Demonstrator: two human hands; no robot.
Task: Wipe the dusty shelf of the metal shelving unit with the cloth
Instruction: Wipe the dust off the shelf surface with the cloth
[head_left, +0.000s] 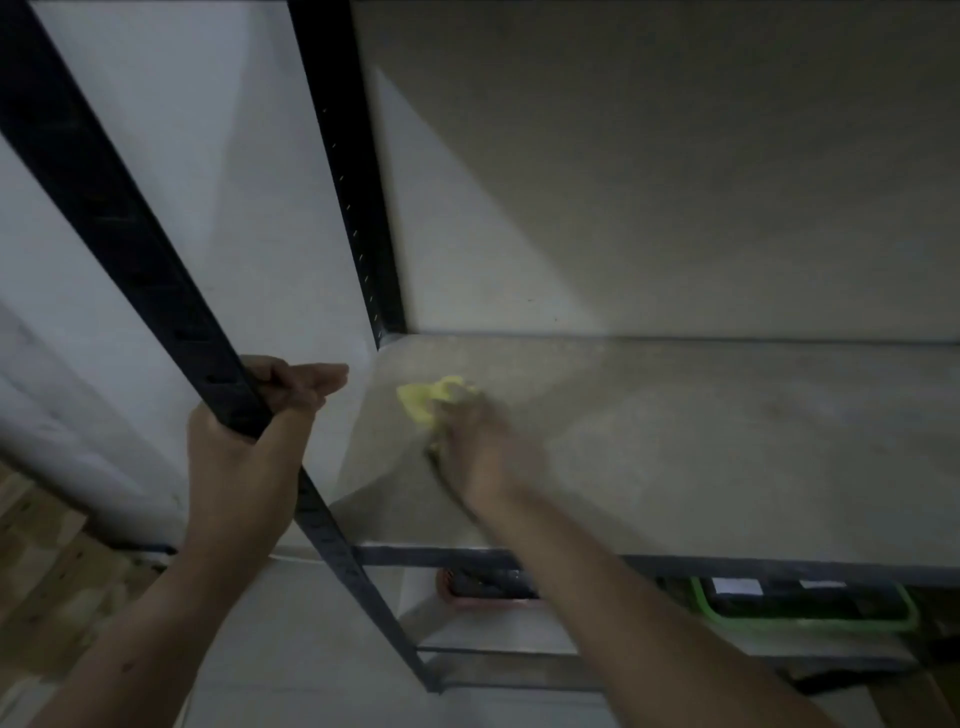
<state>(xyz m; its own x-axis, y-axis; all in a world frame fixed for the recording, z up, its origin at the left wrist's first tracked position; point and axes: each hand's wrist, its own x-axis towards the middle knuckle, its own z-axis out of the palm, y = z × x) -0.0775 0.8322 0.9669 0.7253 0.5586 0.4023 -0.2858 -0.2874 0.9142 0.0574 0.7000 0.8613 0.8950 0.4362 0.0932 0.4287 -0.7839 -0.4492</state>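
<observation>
A grey, dusty shelf board of a dark metal shelving unit fills the right half of the view. My right hand presses a crumpled yellow cloth onto the shelf's left part, near the back left corner; the hand is motion-blurred. The cloth sticks out beyond my fingers toward the corner. My left hand is wrapped around the unit's front left upright post, just above shelf level.
The back left post stands at the shelf's rear corner against a pale wall. Below the shelf's front rail sit a green-rimmed container and a reddish object. Wooden floor shows at the lower left.
</observation>
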